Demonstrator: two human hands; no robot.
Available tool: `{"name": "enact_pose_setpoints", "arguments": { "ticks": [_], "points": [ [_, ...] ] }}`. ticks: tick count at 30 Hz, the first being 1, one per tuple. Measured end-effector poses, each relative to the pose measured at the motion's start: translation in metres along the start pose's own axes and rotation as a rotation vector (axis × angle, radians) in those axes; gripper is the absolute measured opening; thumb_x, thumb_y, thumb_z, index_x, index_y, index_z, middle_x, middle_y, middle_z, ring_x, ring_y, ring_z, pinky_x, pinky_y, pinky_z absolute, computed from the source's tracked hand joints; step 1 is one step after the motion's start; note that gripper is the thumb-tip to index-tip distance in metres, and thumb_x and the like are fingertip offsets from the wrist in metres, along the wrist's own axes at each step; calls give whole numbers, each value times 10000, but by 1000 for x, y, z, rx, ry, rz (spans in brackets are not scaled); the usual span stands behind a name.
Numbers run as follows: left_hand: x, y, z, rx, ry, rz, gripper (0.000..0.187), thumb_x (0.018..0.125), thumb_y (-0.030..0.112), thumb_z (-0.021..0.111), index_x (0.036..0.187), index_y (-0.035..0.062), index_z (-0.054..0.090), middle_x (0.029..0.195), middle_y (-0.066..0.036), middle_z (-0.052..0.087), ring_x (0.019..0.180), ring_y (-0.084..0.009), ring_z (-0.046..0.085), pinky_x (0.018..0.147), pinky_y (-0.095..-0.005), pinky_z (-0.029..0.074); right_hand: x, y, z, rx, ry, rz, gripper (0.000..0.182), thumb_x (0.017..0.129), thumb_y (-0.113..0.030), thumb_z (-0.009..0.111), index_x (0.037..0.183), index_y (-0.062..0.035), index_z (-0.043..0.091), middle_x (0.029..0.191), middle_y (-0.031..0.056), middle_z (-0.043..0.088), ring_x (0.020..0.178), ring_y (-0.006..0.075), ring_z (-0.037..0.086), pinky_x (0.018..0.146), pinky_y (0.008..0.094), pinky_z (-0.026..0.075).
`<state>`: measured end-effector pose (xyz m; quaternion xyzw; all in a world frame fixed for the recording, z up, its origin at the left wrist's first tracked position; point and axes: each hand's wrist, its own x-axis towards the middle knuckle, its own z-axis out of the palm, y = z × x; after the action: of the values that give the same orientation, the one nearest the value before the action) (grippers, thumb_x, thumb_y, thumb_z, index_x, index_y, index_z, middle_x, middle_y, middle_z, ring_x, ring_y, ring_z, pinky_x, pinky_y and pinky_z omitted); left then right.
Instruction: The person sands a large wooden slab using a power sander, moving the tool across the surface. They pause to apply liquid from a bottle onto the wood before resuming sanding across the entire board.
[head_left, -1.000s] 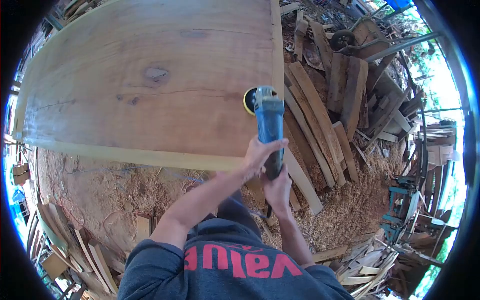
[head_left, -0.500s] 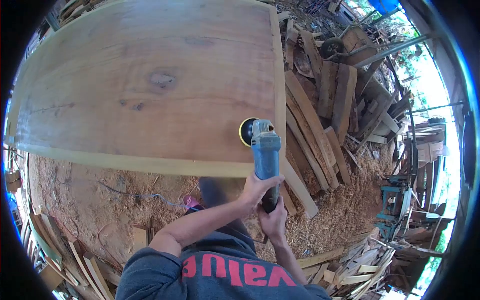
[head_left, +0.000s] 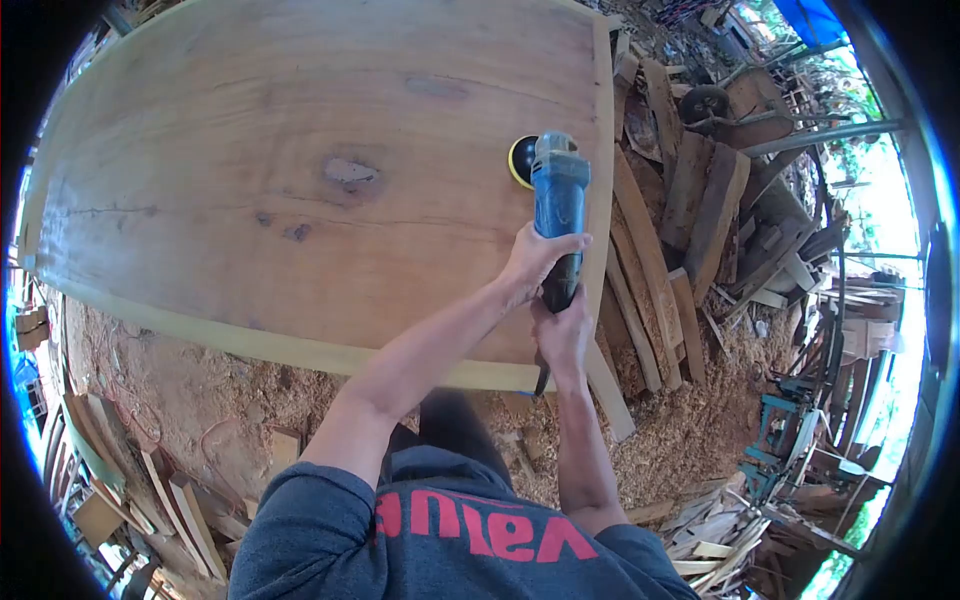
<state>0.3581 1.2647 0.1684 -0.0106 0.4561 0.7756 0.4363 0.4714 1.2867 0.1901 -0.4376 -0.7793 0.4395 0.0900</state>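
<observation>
Reads "value" in large pinkish-red letters [head_left: 480, 530] across the dark shirt [head_left: 430, 575] of the person wearing the camera. Appears upside down, running right to left, ending with "e" near the left sleeve [head_left: 300, 505].

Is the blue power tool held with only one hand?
No, the left hand and the right hand both grip the blue power tool.

The wooden slab [head_left: 300, 235] filling the upper left looks smooth with a soft sheen, rougher at its knot [head_left: 350, 171]; its edging [head_left: 602, 150] is paler wood. At upper centre, the power tool [head_left: 560, 205] has a blue plastic-looking body and a greyish, metal-looking head [head_left: 557, 143]. Rough, matt timber [head_left: 720, 210] lies upper right, matt shirt cloth [head_left: 440, 570] bottom centre
</observation>
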Motion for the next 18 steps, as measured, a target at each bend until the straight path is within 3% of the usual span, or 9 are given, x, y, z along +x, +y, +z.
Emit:
{"name": "enact_pose_setpoints", "arguments": {
  "ticks": [6, 9, 10, 11, 13, 17, 18],
  "points": [
    [-56, -14, -22, 2, -90, -111, 361, 713, 239, 804, 928, 54, 581, 789, -23, 595, 685, -102, 579, 652, -277, 498, -71, -9, 7, -9, 46, 69, 296, 765, -89, 679, 960, 18, 485, 653, 151, 610, 541, 235, 625, 499, 364, 464],
    [-104, -36, -33, -31, -87, -116, 392, 711, 208, 806, 973, 37, 569, 816, -28, 610, 696, -90, 574, 628, -273, 489, -121, 31, 14, -30, 76, 61, 318, 758, -95, 687, 988, 19, 499, 702, 155, 627, 602, 236, 643, 547, 359, 476],
    [-120, -41, -39, 56, -98, -141, 430, 712, 224, 814, 1006, 27, 569, 849, -36, 619, 737, -99, 586, 673, -276, 497, -141, 38, 17, 33, 85, 48, 343, 771, -69, 665, 1043, 13, 473, 643, 72, 573, 466, 144, 559, 416, 290, 433],
    [-136, -48, -45, 59, -110, -145, 430, 712, 224, 814, 1006, 27, 569, 849, -36, 619, 737, -99, 586, 673, -276, 497, -161, 43, 18, 34, 97, 52, 343, 771, -69, 665, 1043, 13, 473, 643, 72, 573, 466, 144, 559, 416, 290, 433],
    [-169, -59, -54, 6, -149, -191, 482, 701, 248, 829, 1033, 19, 565, 883, -43, 622, 760, -114, 591, 717, -287, 502, -199, 49, 19, -4, 79, 130, 398, 746, -120, 708, 1064, 20, 514, 758, 149, 647, 676, 228, 654, 611, 356, 496],
    [-222, -69, -75, 59, -166, -275, 533, 684, 278, 856, 1042, 20, 558, 915, -35, 606, 817, -116, 587, 771, -298, 502, -260, 61, 31, 23, 111, 154, 413, 747, -136, 731, 1060, 22, 512, 803, 142, 658, 721, 205, 657, 638, 345, 502],
    [-231, -66, -77, 36, -148, -263, 535, 684, 281, 850, 1045, 14, 558, 923, -43, 611, 823, -120, 589, 770, -297, 500, -269, 34, 31, 91, 85, 298, 411, 747, -137, 735, 1055, 20, 513, 831, 143, 656, 759, 203, 654, 661, 343, 501]
  ]
}}
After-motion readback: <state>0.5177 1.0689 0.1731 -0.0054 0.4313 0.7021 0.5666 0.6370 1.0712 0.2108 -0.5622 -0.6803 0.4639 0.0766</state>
